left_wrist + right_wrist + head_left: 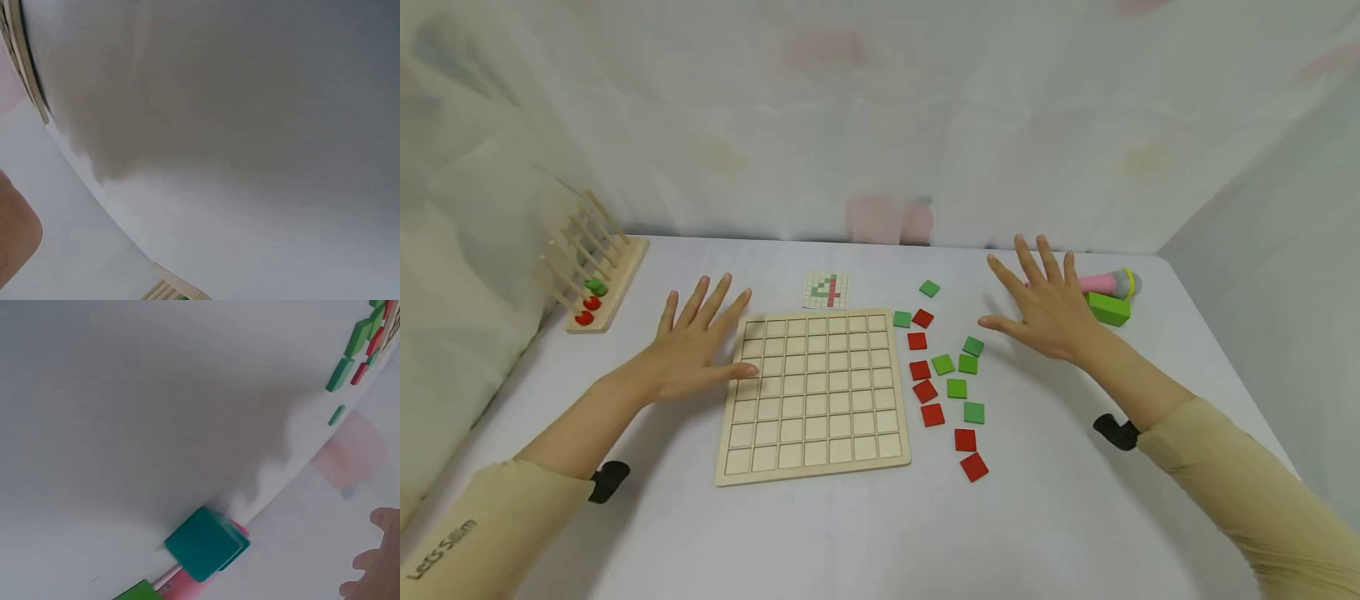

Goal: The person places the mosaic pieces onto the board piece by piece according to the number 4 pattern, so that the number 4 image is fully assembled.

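Observation:
My left hand (694, 350), fingers spread, hovers with its thumb over the left edge of a wooden grid board (816, 406) whose squares are bare. My right hand (1051, 312) is raised with spread fingers, holding nothing, right of the loose square tiles. Several red tiles (974, 467) and several green tiles (973, 412) lie scattered beside the board. Behind the board lies a small pattern card (826, 290) with green and red squares. In the wrist views, only part of the left hand (15, 231) and the right fingers (378, 556) show.
At the far left stands a wooden peg rack (621, 283) with red and green beads. A pink toy microphone (1101, 283) and a green block (1108, 309) lie at the back right. The right wrist view also shows a teal block (203, 544). Curtain-like cloth (722, 125) hangs behind the table.

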The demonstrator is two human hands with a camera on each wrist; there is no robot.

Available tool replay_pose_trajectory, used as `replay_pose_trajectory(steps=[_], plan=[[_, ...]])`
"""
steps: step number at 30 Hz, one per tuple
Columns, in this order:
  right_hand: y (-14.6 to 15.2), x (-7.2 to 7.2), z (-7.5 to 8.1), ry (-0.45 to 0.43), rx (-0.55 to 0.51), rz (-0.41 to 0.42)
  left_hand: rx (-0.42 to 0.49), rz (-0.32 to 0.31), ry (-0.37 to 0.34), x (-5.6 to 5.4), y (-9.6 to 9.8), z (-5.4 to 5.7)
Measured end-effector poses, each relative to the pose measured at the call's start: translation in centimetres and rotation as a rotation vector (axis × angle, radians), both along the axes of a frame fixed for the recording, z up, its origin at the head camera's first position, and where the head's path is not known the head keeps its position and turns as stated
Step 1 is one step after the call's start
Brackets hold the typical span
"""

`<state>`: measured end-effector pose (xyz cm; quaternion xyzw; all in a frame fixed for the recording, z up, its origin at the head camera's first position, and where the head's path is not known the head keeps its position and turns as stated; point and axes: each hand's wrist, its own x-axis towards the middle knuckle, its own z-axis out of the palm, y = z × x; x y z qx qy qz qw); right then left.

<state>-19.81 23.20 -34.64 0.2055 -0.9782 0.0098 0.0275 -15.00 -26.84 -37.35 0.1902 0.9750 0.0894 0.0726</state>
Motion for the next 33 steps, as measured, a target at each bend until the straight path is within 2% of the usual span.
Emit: replay_pose_trajectory(steps=[7, 11, 16, 19, 23, 29, 33], plan=[[-2.3, -1.8, 0.4, -0.023, -0.041, 0.037, 0.13, -0.009, -0.112, -0.3, 0.1, 0.3], [-3.9, -3.1, 0.4, -0.106, -0.096, 0.06, 0.189, -0.016, -0.191, -0.5, 0.0, 0.2], [-5.6, -4.8, -0.1, -0.241, -0.213, 0.085, 0.229, -0.025, -0.266, -0.7, -0.1, -0.1], [-6.4, -5.5, -0.3, -0.321, -0.293, 0.102, 0.263, -0.037, -0.292, -0.7, -0.4, -0.5], [-7.2, -6.4, -0.7, -0.399, -0.337, 0.119, 0.298, -0.045, -0.325, -0.7, -0.7, -1.0], [-7.7, -7.7, -1.3, -0.447, -0.363, 0.161, 0.289, -0.051, -0.337, -0.7, -1.1, -1.5], [-7.9, -8.4, -1.7, -0.469, -0.367, 0.157, 0.271, -0.054, -0.333, -0.6, -1.2, -1.5]])
